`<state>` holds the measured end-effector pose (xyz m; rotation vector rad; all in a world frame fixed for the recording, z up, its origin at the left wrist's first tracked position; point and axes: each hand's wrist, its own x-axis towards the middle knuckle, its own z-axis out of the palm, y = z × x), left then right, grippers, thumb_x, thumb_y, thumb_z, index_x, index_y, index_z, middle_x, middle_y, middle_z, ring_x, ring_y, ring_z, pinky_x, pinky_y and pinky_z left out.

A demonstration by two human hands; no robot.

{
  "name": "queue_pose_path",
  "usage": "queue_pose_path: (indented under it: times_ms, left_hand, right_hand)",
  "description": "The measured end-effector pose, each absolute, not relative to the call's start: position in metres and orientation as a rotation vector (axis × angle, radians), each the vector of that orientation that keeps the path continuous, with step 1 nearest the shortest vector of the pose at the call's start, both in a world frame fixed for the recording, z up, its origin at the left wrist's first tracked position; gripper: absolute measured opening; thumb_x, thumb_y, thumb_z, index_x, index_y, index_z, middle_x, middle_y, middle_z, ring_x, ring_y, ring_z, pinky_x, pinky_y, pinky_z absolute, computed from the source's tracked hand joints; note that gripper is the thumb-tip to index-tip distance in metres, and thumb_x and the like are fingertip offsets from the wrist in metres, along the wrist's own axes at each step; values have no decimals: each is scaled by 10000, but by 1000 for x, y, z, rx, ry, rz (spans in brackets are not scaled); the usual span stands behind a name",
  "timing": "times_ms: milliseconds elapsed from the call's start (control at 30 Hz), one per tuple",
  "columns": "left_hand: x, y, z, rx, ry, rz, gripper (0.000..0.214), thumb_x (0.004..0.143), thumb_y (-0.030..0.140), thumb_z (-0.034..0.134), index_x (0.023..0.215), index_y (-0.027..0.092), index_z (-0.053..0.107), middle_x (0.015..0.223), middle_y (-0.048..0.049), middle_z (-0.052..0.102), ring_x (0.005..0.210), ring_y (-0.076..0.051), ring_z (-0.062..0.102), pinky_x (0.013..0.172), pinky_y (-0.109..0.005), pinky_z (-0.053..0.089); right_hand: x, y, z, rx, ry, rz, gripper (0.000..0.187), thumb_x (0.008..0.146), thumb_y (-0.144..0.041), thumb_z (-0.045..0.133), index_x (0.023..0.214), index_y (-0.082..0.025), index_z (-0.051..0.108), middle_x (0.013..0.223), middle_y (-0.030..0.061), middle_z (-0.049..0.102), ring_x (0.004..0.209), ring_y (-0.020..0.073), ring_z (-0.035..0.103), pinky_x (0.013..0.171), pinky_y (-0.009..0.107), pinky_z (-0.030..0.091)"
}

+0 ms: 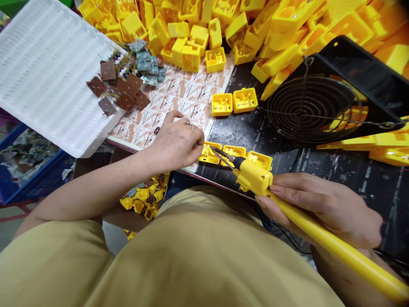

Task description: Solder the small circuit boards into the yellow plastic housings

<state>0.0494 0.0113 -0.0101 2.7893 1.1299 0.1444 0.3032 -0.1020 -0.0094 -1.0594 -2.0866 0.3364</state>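
My right hand (326, 204) is wrapped around the yellow handle of a soldering iron (255, 175). Its dark tip and a thin metal tube beside it reach into the leftmost yellow plastic case (209, 152) of a row of three at the bench edge. At that case's left side is my left hand (179, 140), fingers bent and pressed together; what they pinch is hidden. Right of the first case sit a middle case (234, 151), partly behind the iron, and a third case (260, 160). All three have their open sides up, with small metal parts inside.
Two more open cases (221, 104) stand farther back. A black fan with a wire guard (300, 111) is at right. Yellow cases (191, 42) are heaped behind. Brown plates (128, 87) and wired circuit boards (148, 64) lie beside white foam (47, 76). A blue crate (32, 175) is lower left.
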Motion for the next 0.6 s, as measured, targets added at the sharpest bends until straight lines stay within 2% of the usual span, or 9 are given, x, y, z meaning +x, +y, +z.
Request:
queue_pose_path:
  times_ms: [133,300,400,500,600]
  left_hand:
    - [52,13,-8,2789,1130,77,236,792,269,472,719,181,678,625,-26,646,752,-204,581,944,-479,349]
    - [55,15,-6,2818,1122,42,247,780,262,465,688,184,681,612,-30,643,734,-200,584,933,-461,357]
    - [57,16,-4,2805,1126,-19,256,774,258,462,692,186,693,618,-32,641,728,-198,587,929,-455,359]
    - [58,18,-1,2789,1124,-76,264,771,253,458,716,187,707,618,-32,635,721,-196,584,905,-443,365]
    - [59,18,1,2786,1116,-108,271,779,246,451,725,182,709,636,-42,644,731,-201,582,878,-435,365]
  right_hand:
    - [299,-97,-10,-1071,-2148,253,113,849,-205,684,875,-187,576,770,12,670,714,84,650,717,208,582]
    - [296,-87,-2,-926,-2224,138,213,766,-182,771,851,-167,576,740,15,676,654,82,639,666,194,572]
    - [302,-87,6,-974,-2246,175,152,817,-194,718,882,-186,581,747,12,676,662,104,647,652,232,571]
    - [313,-95,6,-1115,-2235,201,93,854,-218,670,900,-239,592,785,-3,674,661,120,644,550,239,539]
    - [322,-106,2,-1186,-2138,254,214,837,-193,683,1023,-271,611,817,-9,677,689,128,654,541,233,536]
